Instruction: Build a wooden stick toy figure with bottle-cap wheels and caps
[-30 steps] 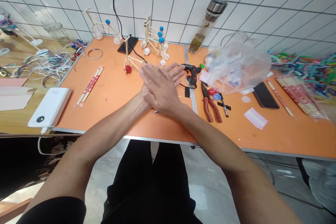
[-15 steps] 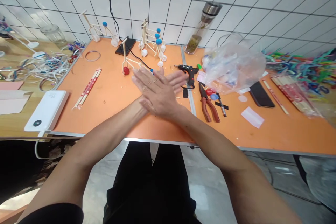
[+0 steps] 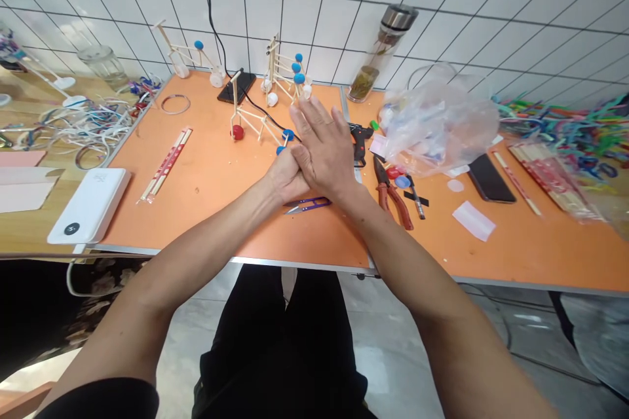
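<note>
Swung round since half a second ago, my right hand [image 3: 325,154] now points its fingers away from me toward the wall, where they slanted off to the left before; the fingers of my left hand [image 3: 285,177], which stuck out to the right, have slipped out of sight beneath it. My right fingers are straight and flat, gripping nothing that I can see, and that palm lies over my left hand. How my left fingers stand I cannot tell. Just left of my right fingers is the stick frame [image 3: 251,118], its blue ends near my right thumb and its red ball [image 3: 238,133] farther left. Nearer to me than the fingers, the purple-handled snips [image 3: 309,207] lie partly covered by my hands. Beyond my right fingertips stands a cluster of blue-balled frames [image 3: 296,68]. Just right of those fingers, the glue gun [image 3: 361,137] is partly hidden, with the pliers [image 3: 399,204] farther right and nearer to me. Well left of all my fingers lie wrapped sticks [image 3: 166,165].
</note>
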Demonstrator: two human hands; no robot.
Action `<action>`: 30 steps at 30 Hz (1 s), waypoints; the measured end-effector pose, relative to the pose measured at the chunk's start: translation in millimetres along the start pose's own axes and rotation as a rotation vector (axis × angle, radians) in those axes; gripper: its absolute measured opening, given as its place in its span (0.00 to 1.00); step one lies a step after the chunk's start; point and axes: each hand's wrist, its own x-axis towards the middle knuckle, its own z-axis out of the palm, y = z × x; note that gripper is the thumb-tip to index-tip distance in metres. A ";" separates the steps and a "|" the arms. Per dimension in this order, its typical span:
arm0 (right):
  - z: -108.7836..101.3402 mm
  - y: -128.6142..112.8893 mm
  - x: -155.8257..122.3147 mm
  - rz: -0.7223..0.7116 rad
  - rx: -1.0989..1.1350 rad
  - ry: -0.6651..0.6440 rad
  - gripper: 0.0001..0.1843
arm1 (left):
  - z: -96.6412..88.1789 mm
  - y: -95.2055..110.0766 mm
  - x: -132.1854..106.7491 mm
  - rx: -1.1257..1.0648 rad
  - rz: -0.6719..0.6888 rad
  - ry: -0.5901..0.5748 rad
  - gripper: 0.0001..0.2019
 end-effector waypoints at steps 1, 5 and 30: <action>-3.5 4.6 1.0 0.028 -0.008 0.015 0.40 | -1.8 1.0 2.8 -0.033 -0.032 0.020 0.31; -22.5 21.5 -3.7 0.055 0.046 0.119 0.37 | -6.8 12.6 9.3 -0.127 -0.071 0.148 0.21; -42.4 17.1 -10.3 0.153 0.039 0.188 0.20 | -14.2 21.2 5.6 0.001 0.011 0.165 0.10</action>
